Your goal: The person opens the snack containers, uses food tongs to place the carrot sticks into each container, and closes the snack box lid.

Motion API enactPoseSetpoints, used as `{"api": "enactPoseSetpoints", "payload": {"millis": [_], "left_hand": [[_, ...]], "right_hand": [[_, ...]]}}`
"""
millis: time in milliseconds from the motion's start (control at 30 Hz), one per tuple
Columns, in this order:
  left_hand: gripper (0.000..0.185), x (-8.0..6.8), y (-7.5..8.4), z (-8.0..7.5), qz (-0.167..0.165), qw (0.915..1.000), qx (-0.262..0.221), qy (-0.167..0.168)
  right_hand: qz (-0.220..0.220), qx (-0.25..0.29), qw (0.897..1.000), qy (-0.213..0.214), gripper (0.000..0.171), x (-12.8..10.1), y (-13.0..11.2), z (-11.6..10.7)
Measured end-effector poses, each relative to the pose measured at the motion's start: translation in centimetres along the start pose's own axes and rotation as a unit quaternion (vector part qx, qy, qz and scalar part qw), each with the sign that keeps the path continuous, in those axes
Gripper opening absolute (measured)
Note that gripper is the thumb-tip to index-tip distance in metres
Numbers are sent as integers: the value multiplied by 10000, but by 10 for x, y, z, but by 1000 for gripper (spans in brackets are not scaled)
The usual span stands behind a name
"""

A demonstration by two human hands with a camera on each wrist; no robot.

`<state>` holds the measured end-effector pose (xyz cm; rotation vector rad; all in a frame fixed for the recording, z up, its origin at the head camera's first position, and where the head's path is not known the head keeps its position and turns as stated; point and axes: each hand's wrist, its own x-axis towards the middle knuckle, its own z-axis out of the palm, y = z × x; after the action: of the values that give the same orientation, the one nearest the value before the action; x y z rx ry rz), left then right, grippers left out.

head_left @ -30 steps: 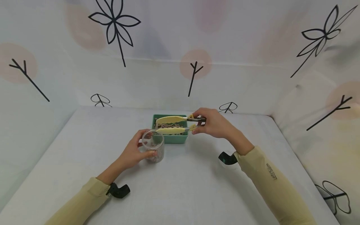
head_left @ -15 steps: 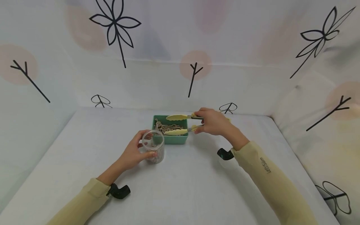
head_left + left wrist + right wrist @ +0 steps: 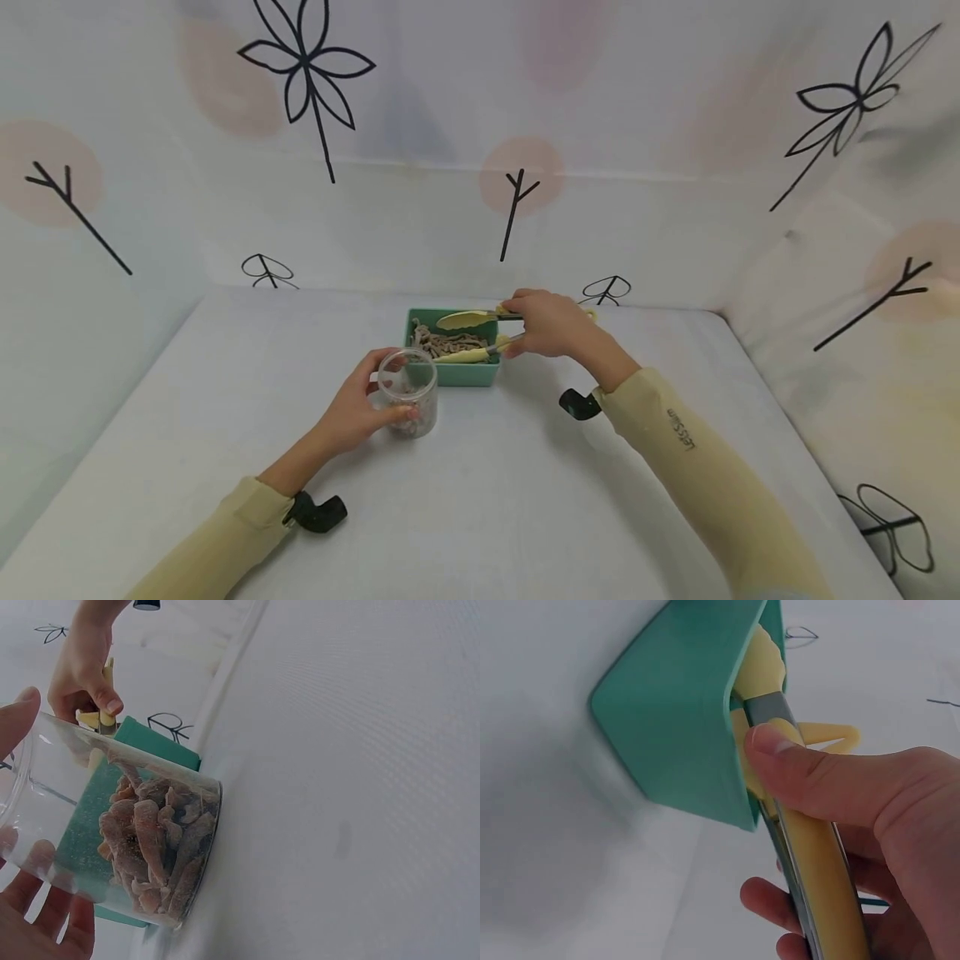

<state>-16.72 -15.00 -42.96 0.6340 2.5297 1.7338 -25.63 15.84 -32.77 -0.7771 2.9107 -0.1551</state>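
Left hand [image 3: 358,408] grips the jar [image 3: 408,402] at frame centre; right hand [image 3: 551,323] clamps yellow tongs [image 3: 468,335], tips apart over the green box [image 3: 455,372].

Light over my bench [image 3: 480,500] is soft and even — bright, with no glare anywhere. My arms throw only faint, blurred shadows toward the near edge. The head view bends at its borders: the backdrop's seam bows and the bench's far corners curve inward. It stays fairly sharp in the middle, softer at the rim. From my left wrist the picture is dimmer and greyish; the clear jar [image 3: 127,832] shows pale reflections on its wall, and my fingers [image 3: 45,915] at the lower left corner are out of focus. From my right wrist the green box [image 3: 682,720] casts a smudged grey shadow leftward — my thumb [image 3: 817,776] close up is soft.
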Motion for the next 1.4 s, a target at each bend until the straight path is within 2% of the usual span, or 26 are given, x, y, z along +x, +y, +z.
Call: {"api": "enactPoseSetpoints", "payload": {"millis": [267,567,800,1033,1400], "left_hand": [[81,-1,-1,-1,4,10000,47,26],[79,0,0,-4,96,9999,58,-57],[78,-1,-2,-4,120,9998,116,-71],[80,1,-2,-2,118,9998,144,-55],[81,4,-4,-1,169,9995,222,-118]], "right_hand": [[-13,16,9999,-142,75,11,-3,6],[-45,323,9991,-253,73,22,-9,13],[-257,336,9988,228,63,26,-7,26],[-266,260,9967,728,53,24,-9,35],[-125,366,9957,844,50,14,-1,29]]}}
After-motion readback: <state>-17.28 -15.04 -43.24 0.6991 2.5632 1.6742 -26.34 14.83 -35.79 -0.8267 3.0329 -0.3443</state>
